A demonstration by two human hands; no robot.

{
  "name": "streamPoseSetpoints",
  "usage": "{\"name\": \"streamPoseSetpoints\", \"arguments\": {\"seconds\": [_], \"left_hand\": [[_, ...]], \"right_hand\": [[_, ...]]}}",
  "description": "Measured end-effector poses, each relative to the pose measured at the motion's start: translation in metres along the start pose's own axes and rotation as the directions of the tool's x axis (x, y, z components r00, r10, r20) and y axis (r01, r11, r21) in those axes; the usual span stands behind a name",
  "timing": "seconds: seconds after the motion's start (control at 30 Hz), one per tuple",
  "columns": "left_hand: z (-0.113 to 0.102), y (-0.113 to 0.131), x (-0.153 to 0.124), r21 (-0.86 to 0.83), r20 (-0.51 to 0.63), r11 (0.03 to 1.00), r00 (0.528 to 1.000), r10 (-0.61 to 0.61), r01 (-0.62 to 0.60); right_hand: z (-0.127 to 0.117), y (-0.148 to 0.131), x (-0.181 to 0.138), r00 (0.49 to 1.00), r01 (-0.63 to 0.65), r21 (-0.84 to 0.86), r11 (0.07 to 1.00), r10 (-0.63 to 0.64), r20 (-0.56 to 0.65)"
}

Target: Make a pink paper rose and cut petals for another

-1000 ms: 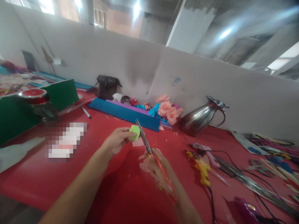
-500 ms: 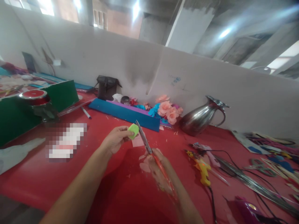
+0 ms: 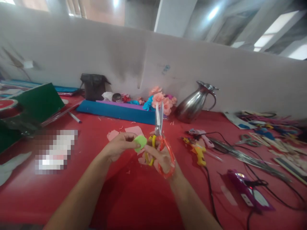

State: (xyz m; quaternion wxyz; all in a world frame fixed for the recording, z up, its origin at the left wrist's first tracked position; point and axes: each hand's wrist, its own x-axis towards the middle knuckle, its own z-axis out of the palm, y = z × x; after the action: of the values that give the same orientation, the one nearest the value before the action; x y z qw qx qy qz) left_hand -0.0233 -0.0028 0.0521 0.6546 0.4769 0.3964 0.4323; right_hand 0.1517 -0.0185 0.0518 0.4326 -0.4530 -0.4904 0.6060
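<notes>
Between the thumb and fingers of my left hand (image 3: pixel 120 145) is a small light-green piece of paper (image 3: pixel 140 143) with a rounded edge. My right hand (image 3: pixel 161 156) holds a pair of scissors (image 3: pixel 158 124) by its orange and yellow handles. The blades point away from me and stand slightly apart, to the right of the green piece. My right fingertips are close to that piece; whether they touch it I cannot tell. Pink paper pieces (image 3: pixel 134 130) lie on the red table (image 3: pixel 134 204) behind and under my hands.
Behind my hands lies a long blue sheet (image 3: pixel 115 113), with pink paper flowers (image 3: pixel 158 98) beyond it. A metal jug (image 3: pixel 193 102) leans at the wall. On the right are a yellow glue gun (image 3: pixel 199 153), cords, a purple power strip (image 3: pixel 250 190) and grey-handled scissors (image 3: pixel 248 140).
The scissors have turned upright and away from the green piece, with their handles now in full view. My left hand keeps the piece. The view has shifted to the right.
</notes>
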Motion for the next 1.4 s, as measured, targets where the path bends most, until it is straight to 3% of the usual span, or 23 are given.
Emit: {"name": "streamPoseSetpoints", "arguments": {"seconds": [0.2, 0.3, 0.47, 0.63, 0.73, 0.83, 0.9, 1.0, 1.13, 1.4], "left_hand": [[0.008, -0.002, 0.001, 0.063, 0.038, 0.998, 0.999, -0.027, 0.025], [0.016, -0.006, 0.002, -0.011, -0.021, 1.000, 1.000, 0.003, -0.003], [0.029, -0.018, 0.007, -0.120, -0.159, 0.993, 0.987, -0.008, -0.011], [0.025, -0.020, 0.011, -0.275, -0.201, 0.961, 0.978, -0.046, -0.012], [0.018, -0.013, 0.012, -0.363, -0.265, 0.929, 0.964, -0.029, -0.071], [0.012, -0.005, 0.010, -0.408, -0.324, 0.903, 0.946, -0.007, -0.134], [0.010, -0.002, 0.008, -0.407, -0.333, 0.897, 0.942, 0.029, -0.171], [0.008, -0.001, 0.007, -0.370, -0.323, 0.899, 0.940, 0.110, -0.232], [0.008, 0.000, 0.005, -0.331, -0.283, 0.905, 0.943, 0.173, -0.266], [0.012, 0.001, 0.004, -0.338, -0.270, 0.899, 0.944, 0.191, -0.279]], "right_hand": [[0.000, 0.002, 0.000, 0.999, 0.006, 0.016, 1.000, -0.006, -0.045], [0.001, -0.003, -0.001, 0.990, 0.071, -0.043, 0.997, -0.076, -0.121], [0.006, -0.007, -0.001, 0.978, 0.076, -0.093, 0.993, -0.093, -0.187], [-0.003, -0.009, 0.003, 0.976, 0.184, -0.264, 0.947, -0.209, -0.069], [-0.018, -0.015, 0.003, 0.952, 0.294, -0.524, 0.800, -0.292, 0.087], [-0.032, -0.017, 0.001, 0.897, 0.419, -0.725, 0.547, -0.372, 0.238], [-0.038, -0.015, -0.001, 0.870, 0.460, -0.784, 0.416, -0.389, 0.304], [-0.039, -0.009, -0.003, 0.863, 0.467, -0.818, 0.336, -0.372, 0.341], [-0.037, -0.002, -0.005, 0.859, 0.478, -0.806, 0.348, -0.377, 0.347], [-0.040, -0.002, -0.007, 0.864, 0.491, -0.717, 0.495, -0.380, 0.330]]}}
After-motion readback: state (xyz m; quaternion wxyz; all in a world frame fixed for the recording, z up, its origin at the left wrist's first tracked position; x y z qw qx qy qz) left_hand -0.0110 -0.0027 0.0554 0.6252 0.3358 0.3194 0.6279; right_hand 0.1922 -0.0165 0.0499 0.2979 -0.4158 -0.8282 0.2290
